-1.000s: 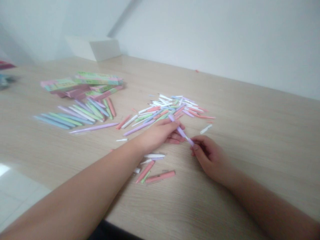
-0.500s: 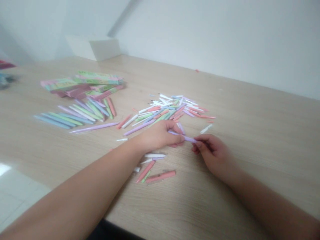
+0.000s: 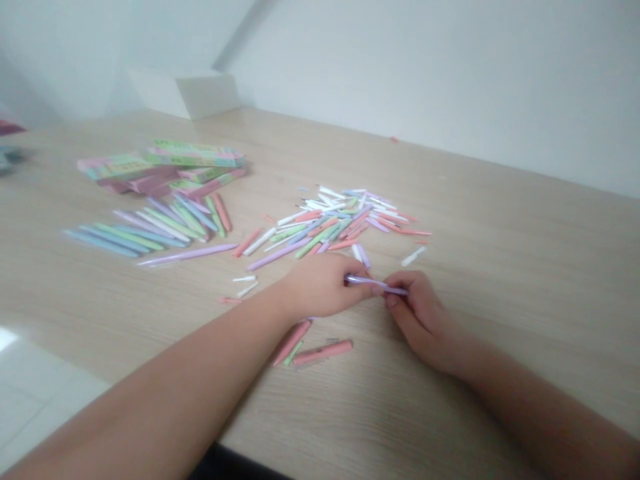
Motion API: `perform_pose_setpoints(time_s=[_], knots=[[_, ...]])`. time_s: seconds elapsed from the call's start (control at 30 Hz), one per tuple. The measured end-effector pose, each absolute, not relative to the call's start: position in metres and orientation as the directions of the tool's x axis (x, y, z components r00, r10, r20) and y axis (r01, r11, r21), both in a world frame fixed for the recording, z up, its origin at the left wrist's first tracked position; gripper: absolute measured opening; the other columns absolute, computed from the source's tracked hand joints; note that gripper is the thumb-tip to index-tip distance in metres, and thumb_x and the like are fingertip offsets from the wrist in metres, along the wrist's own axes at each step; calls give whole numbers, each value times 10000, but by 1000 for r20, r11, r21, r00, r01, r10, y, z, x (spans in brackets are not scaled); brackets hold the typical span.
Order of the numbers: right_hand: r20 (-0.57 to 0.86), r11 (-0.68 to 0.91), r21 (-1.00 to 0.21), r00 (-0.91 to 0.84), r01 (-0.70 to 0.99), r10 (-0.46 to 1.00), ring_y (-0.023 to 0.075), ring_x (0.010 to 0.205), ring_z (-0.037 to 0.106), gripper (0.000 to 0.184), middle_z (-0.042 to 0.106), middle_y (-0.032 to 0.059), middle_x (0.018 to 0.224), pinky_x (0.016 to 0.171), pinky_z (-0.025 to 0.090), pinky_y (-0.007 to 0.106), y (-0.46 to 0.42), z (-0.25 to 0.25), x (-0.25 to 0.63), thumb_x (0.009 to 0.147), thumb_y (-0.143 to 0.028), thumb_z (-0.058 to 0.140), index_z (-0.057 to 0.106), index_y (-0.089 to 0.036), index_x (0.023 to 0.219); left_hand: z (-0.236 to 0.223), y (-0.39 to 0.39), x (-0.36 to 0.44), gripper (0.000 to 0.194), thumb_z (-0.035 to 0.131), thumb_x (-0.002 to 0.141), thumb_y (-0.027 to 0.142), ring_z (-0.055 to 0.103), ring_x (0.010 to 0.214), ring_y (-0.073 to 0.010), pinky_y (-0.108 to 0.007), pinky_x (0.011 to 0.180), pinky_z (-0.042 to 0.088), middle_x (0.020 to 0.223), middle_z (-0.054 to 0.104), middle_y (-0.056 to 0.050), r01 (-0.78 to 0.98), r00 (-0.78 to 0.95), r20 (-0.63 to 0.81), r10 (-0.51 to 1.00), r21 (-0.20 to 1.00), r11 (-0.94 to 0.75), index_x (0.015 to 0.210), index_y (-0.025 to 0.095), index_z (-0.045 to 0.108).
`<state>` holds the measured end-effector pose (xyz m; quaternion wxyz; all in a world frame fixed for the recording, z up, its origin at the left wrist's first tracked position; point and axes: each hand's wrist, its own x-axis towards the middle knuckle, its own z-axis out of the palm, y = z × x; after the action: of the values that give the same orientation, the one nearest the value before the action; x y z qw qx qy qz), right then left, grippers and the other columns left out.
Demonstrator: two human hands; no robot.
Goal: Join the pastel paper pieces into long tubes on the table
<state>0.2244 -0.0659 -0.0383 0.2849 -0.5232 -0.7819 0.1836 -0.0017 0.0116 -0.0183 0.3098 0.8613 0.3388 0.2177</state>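
A purple pen (image 3: 367,282) lies across both hands, level above the table. My left hand (image 3: 327,287) is closed around its left part, and my right hand (image 3: 417,317) pinches it near the right end. Just beyond them spreads a heap of pen parts (image 3: 330,223) in white, purple, green, blue and coral. A short white piece and a short purple piece (image 3: 364,255) lie close behind my left hand. Below that hand are coral pen barrels (image 3: 323,353) and a small green piece (image 3: 293,353). Blur hides the finer details of the held pen.
To the left lie pens in a row (image 3: 150,233), with a single purple pen (image 3: 187,255) in front. Behind them are stacked patterned boxes (image 3: 195,157). A white folded card or box (image 3: 207,97) stands by the wall. The table's front edge (image 3: 250,460) is near me.
My left hand has shifted slightly down and turned, so more of the purple pen shows. The right hand stays close to it, and the pen's right end now shows over its fingers.
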Motion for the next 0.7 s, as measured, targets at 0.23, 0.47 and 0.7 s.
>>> perform_pose_setpoints(time_s=[0.23,0.47,0.7], knots=[[332,400,-735,-225,547,916,190,843,655,239,648,46,983,706,548,333,-66,-45,219,1002,-257,530,427,-275,1217,-20,14,-1,536,501,886,702,532,648,-159,-270,584,309,700,659,-18,520,606,129,785,682,-514,832,235,759],[299,222,-758,24,614,954,197,742,690,224,718,45,867,627,558,332,-60,-50,230,938,-412,651,630,-256,1096,-19,15,-4,504,497,907,651,491,597,-139,-276,558,274,624,586,4,502,611,126,781,702,-506,772,215,709],[309,195,-795,106,575,945,167,638,664,219,721,38,809,565,549,300,-52,-45,230,937,-415,640,636,-238,1067,-19,17,-5,225,532,889,286,576,793,-165,-280,692,395,882,674,-15,384,638,226,736,735,-558,1037,217,686]])
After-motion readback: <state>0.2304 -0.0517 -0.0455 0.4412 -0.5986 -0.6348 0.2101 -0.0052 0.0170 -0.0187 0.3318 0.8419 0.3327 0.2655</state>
